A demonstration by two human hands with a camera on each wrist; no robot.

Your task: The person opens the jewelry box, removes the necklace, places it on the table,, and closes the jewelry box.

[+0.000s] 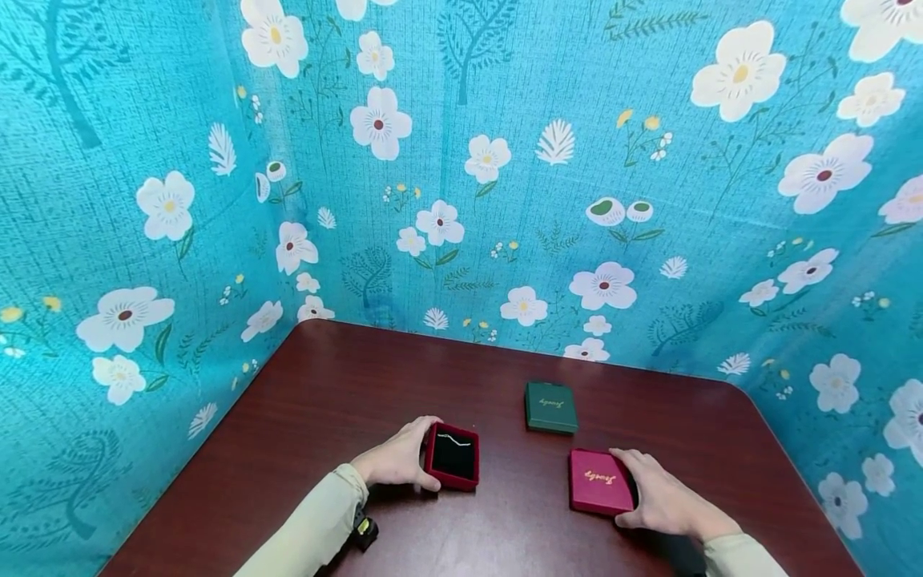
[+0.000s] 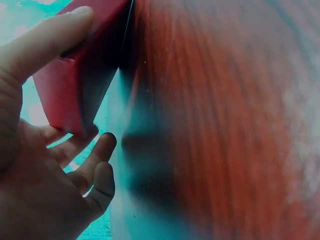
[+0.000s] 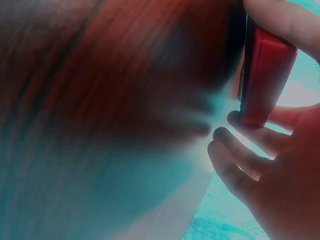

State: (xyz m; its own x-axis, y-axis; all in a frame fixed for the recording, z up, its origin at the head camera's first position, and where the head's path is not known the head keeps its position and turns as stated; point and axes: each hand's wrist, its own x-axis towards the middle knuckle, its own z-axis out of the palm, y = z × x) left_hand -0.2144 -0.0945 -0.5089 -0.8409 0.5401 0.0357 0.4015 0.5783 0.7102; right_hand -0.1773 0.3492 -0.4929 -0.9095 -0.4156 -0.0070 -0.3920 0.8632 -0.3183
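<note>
The person's hands are working apart over the table. The left hand is gripping an open dark red box, thumb and fingers spreading to opposite sides; a thin chain is lying on its black lining. The right hand is similarly gripping a pink box, nearer than a green box. Both wrist views are cutting off the held boxes at the top edge, and the head view is hiding their undersides.
</note>
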